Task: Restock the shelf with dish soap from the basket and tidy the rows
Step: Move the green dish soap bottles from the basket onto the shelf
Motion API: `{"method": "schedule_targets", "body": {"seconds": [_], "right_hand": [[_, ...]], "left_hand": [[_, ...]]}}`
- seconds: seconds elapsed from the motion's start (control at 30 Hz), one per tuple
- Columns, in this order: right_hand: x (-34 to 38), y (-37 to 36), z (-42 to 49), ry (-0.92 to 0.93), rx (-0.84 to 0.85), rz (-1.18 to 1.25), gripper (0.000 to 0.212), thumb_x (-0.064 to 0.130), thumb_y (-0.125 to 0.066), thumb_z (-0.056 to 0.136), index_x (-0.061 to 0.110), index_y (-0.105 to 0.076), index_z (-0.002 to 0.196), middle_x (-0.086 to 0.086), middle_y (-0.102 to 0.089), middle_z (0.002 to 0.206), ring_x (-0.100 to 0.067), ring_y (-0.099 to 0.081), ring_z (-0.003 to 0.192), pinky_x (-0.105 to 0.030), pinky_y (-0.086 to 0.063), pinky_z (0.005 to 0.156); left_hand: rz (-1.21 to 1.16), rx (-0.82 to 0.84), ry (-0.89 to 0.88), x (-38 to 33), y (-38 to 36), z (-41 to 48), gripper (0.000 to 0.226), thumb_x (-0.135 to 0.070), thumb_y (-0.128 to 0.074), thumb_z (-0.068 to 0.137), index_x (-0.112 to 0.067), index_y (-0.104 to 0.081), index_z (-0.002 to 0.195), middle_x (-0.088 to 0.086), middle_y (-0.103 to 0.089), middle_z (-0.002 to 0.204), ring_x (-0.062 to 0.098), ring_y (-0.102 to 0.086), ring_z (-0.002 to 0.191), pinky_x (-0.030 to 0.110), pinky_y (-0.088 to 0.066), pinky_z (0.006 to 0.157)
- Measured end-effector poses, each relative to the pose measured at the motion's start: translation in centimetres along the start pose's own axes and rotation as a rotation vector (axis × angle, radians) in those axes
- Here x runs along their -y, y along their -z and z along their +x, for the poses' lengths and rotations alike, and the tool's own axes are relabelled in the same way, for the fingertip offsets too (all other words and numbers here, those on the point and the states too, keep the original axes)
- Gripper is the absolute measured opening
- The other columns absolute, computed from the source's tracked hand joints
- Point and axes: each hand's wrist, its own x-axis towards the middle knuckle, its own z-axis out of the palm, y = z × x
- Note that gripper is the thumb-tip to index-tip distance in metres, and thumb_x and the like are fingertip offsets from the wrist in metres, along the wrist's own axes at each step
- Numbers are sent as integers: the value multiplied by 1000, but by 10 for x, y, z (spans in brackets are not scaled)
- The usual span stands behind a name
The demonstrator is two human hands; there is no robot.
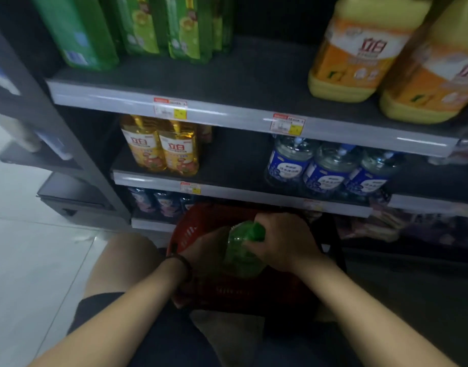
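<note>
Over the middle of the red plastic basket (186,230), the right hand (283,243) wrapped the capped neck of the translucent green soap bottle (241,254); the left hand (205,251) clasped its body, probably steadying it for lifting to the dark shelf (254,75).

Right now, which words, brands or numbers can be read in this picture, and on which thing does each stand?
"立白": orange label of the big yellow jug, top shelf.
"立白": labels of the two amber bottles, middle shelf.
Too blurred to read: the shelf price tags, the blue labels on the clear bottles, the green packs, the held green bottle.
</note>
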Motion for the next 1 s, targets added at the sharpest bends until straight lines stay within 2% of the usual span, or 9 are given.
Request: {"method": "schedule_targets", "body": {"seconds": [0.07,0.13,0.27,0.43,0.5,0.63,0.8,0.9,1.0], "right_hand": [[16,36,-1,15,-12,-14,44,69,-68,82,25,-64,85,9,-65,82,-18,-62,82,-34,-41,70],[32,69,0,29,-1,3,43,70,-71,82,27,-62,79,13,-61,75,-13,-58,77,-34,-39,67],[62,118,7,62,-23,113,39,64,-82,76,28,-68,80,10,-68,76,-9,-65,76,-38,-54,68],[84,151,25,120,-107,348,31,52,-88,78,32,-70,93,14,-71,87,1,-65,79,-26,-52,64],[87,152,36,119,-150,476,46,52,-90,76,35,-67,112,15,-71,99,1,-66,89,-25,-55,72],[95,146,57,135,-116,640,89,66,-95,58,36,-59,134,14,-71,125,-7,-70,111,-43,-61,95],[116,134,82,243,73,744,59,25,-94,80,31,-66,132,14,-78,121,-5,-75,111,-42,-61,100],[135,134,103,247,53,807,45,26,-87,88,28,-68,129,12,-79,119,-8,-76,109,-43,-62,97],[150,142,130,221,64,887,41,31,-84,92,24,-69,130,4,-80,118,-17,-78,106,-41,-64,85]], "left_hand": [[-90,-40,-56,-13,12,-14,50,-16,-76,95,-23,-60,142,2,-65,142,17,-62,130,44,-45,119],[-149,-160,-111,-10,18,-22,53,-11,-84,87,-27,-64,134,-5,-74,126,10,-70,118,35,-56,105],[-391,-287,-212,-33,40,-45,70,-23,-98,63,-30,-68,125,-5,-77,121,14,-73,114,40,-61,97],[-510,-417,-294,-56,78,-63,58,-8,-95,71,-19,-71,122,-3,-80,116,15,-76,109,36,-63,92],[-539,-450,-337,-64,97,-69,59,-23,-97,70,-22,-72,123,-1,-79,120,19,-74,113,40,-62,93],[-594,-495,-358,-77,143,-82,58,-29,-96,71,-16,-72,122,5,-79,119,25,-75,113,46,-61,95],[-645,-535,-365,-81,194,-86,48,-22,-92,77,-17,-72,120,4,-80,115,27,-76,109,37,-64,86],[-665,-555,-373,-86,221,-85,56,-36,-92,74,-23,-72,124,5,-80,115,27,-78,106,45,-64,88],[-744,-580,-362,-91,244,-79,44,-32,-85,83,-24,-73,124,6,-80,114,29,-78,105,48,-62,94]]}}
